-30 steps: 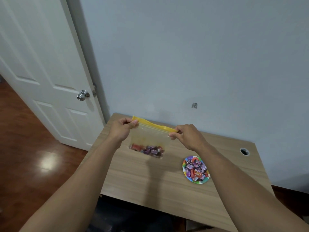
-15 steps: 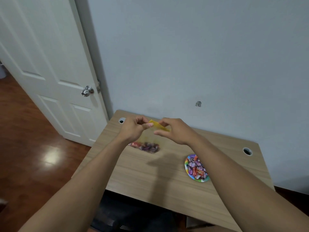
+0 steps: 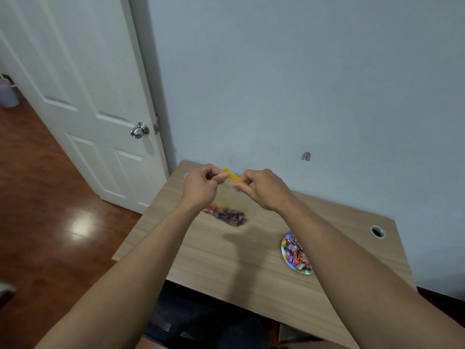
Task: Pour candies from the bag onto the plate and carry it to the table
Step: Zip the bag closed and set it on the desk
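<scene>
A clear zip bag (image 3: 227, 201) with a yellow top strip hangs above the wooden table (image 3: 226, 260). Red and purple candies (image 3: 226, 215) sit in its bottom. My left hand (image 3: 201, 188) pinches the strip's left end and my right hand (image 3: 264, 190) pinches its right end, the two hands close together. A small rainbow-rimmed plate (image 3: 285, 248) holding wrapped candies lies on the table to the right, partly hidden behind my right forearm.
A white door (image 3: 83, 104) with a metal knob (image 3: 138, 130) stands left of the table. The blue-grey wall runs right behind the table. Cable holes (image 3: 377, 231) sit in the table's far corners. Dark objects lie under the near edge.
My hands have come together along the yellow strip, from its two far ends to a narrow gap. The bag has bunched between them. The plate has stayed put.
</scene>
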`<state>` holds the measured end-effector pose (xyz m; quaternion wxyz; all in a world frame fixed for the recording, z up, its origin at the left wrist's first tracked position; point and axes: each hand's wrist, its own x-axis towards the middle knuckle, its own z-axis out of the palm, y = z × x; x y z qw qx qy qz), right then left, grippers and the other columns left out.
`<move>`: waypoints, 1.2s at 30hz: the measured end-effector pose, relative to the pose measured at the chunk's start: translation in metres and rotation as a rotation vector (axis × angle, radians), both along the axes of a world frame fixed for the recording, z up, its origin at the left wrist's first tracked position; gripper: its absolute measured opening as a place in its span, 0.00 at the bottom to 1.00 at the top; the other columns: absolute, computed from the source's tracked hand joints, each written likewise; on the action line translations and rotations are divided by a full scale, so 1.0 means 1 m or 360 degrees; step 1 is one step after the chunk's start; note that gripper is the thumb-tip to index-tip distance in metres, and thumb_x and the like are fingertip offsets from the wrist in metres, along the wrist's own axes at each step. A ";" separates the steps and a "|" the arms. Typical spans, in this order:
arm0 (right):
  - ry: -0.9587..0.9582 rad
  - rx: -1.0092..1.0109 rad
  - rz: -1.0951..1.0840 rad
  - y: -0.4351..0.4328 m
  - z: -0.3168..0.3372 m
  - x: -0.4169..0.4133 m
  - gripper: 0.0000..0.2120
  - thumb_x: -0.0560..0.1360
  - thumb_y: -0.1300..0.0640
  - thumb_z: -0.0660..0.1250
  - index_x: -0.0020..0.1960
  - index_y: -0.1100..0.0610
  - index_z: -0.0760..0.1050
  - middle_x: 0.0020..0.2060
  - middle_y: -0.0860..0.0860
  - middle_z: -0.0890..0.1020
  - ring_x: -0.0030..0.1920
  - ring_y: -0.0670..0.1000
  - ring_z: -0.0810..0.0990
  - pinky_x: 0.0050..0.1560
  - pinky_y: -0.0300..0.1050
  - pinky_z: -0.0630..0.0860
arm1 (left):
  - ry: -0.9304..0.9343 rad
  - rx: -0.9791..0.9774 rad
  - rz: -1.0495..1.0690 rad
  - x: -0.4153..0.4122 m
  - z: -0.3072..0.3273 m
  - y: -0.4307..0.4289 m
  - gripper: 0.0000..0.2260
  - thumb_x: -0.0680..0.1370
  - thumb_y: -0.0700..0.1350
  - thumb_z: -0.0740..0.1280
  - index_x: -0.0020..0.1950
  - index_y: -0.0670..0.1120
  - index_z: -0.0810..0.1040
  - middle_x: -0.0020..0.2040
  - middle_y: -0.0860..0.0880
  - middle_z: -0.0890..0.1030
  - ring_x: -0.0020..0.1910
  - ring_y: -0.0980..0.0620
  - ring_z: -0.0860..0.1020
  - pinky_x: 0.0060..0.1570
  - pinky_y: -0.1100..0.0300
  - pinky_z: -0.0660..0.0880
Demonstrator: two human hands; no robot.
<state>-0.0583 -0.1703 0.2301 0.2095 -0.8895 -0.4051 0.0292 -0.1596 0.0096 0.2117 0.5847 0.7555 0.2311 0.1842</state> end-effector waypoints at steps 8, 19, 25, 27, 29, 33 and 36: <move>0.0065 -0.0050 -0.0078 -0.024 -0.022 0.001 0.14 0.81 0.39 0.70 0.52 0.49 0.86 0.48 0.45 0.90 0.49 0.53 0.86 0.52 0.54 0.83 | 0.0007 -0.0013 0.0093 0.001 -0.008 0.023 0.07 0.81 0.42 0.74 0.47 0.39 0.85 0.39 0.51 0.84 0.34 0.68 0.80 0.44 0.72 0.77; 0.0114 -0.0247 -0.0179 -0.069 -0.066 0.005 0.13 0.79 0.40 0.71 0.51 0.49 0.86 0.45 0.48 0.89 0.47 0.55 0.85 0.46 0.52 0.81 | 0.0126 -0.0214 0.0066 0.009 -0.050 0.018 0.08 0.80 0.45 0.75 0.41 0.48 0.84 0.43 0.47 0.86 0.46 0.51 0.81 0.54 0.55 0.77; 0.0143 -0.0322 -0.0198 -0.093 -0.094 0.005 0.11 0.82 0.43 0.69 0.54 0.50 0.83 0.50 0.52 0.89 0.53 0.60 0.85 0.48 0.52 0.78 | 0.0290 -0.0327 0.0065 0.008 -0.082 0.000 0.07 0.81 0.44 0.74 0.43 0.47 0.85 0.46 0.46 0.87 0.45 0.56 0.82 0.47 0.68 0.73; 0.0189 -0.0361 -0.0205 -0.100 -0.108 0.005 0.11 0.83 0.45 0.68 0.56 0.51 0.83 0.52 0.53 0.88 0.55 0.61 0.84 0.49 0.53 0.78 | 0.0356 -0.0330 0.0066 0.005 -0.100 -0.004 0.06 0.82 0.43 0.73 0.46 0.44 0.87 0.44 0.46 0.87 0.44 0.56 0.82 0.46 0.71 0.74; 0.0233 -0.0395 -0.0212 -0.105 -0.123 0.003 0.12 0.84 0.45 0.67 0.57 0.53 0.82 0.53 0.54 0.88 0.56 0.61 0.84 0.50 0.53 0.77 | 0.0423 -0.0307 0.0082 0.002 -0.117 -0.011 0.08 0.82 0.42 0.73 0.44 0.46 0.87 0.40 0.51 0.87 0.40 0.59 0.81 0.43 0.74 0.74; 0.0179 -0.0486 -0.0280 -0.110 -0.151 -0.001 0.17 0.86 0.42 0.63 0.58 0.56 0.80 0.54 0.58 0.87 0.58 0.63 0.84 0.48 0.55 0.77 | 0.0488 -0.0282 0.0164 0.005 -0.148 -0.022 0.09 0.82 0.40 0.72 0.42 0.46 0.86 0.37 0.52 0.85 0.38 0.58 0.79 0.45 0.67 0.74; 0.0070 -0.0603 -0.0304 -0.110 -0.168 -0.003 0.22 0.86 0.40 0.59 0.60 0.58 0.79 0.53 0.60 0.87 0.56 0.65 0.86 0.48 0.56 0.80 | 0.0509 -0.0286 0.0260 0.013 -0.161 -0.026 0.10 0.82 0.40 0.72 0.41 0.46 0.85 0.37 0.49 0.83 0.39 0.55 0.77 0.44 0.66 0.74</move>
